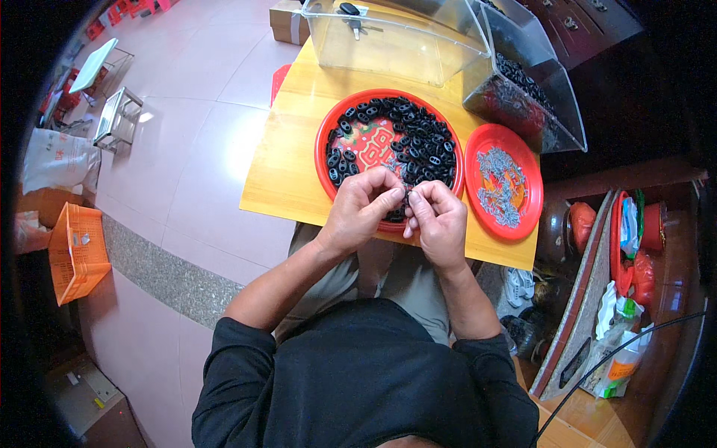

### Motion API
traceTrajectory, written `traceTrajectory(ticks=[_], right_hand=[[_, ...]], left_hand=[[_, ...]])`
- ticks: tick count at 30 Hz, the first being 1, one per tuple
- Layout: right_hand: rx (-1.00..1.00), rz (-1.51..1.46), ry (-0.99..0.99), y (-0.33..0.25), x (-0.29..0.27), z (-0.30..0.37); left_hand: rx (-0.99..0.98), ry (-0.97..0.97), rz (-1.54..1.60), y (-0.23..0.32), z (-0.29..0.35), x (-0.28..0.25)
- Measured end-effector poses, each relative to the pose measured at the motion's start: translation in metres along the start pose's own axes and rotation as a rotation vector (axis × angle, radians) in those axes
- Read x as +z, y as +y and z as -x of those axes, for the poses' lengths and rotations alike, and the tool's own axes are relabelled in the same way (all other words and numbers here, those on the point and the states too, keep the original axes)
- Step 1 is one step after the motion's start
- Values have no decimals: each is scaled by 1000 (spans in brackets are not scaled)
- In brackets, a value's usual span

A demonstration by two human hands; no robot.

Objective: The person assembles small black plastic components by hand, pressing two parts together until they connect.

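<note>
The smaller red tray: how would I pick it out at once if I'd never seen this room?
Find the yellow table and look along its right side, just beyond the person's right hand. The smaller red tray lies there. Unlike the larger red tray beside it, filled mostly with black pieces, it holds small silvery pieces.
</note>
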State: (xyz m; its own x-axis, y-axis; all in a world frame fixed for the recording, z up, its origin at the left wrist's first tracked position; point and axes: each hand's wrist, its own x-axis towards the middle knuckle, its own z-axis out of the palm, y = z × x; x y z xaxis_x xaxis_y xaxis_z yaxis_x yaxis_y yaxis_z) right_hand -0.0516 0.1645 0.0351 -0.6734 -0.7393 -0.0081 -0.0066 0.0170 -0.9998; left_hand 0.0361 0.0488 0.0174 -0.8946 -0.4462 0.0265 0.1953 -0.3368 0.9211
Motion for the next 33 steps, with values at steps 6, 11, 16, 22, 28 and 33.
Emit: traceTrajectory(ticks=[6,11,16,22,28,33], right_hand=[[-359,365,55,19,0,-5],[-186,160,65,12,6,-1],[-54,-122,57,14,0,-1],[-45,-115,46,8,-2,1],[-59,-64,48,11,-1,4],[-68,-43,25,9,0,6]], left_hand=[[261,61,-461,-5,0,-2],[32,67,-12,-6,1,2],[-88,29,121,-5,2,-1],[-99,34,150,1,5,-5],[-92,10,76,-1,4,-3],[-72,43,18,-2,8,-1]])
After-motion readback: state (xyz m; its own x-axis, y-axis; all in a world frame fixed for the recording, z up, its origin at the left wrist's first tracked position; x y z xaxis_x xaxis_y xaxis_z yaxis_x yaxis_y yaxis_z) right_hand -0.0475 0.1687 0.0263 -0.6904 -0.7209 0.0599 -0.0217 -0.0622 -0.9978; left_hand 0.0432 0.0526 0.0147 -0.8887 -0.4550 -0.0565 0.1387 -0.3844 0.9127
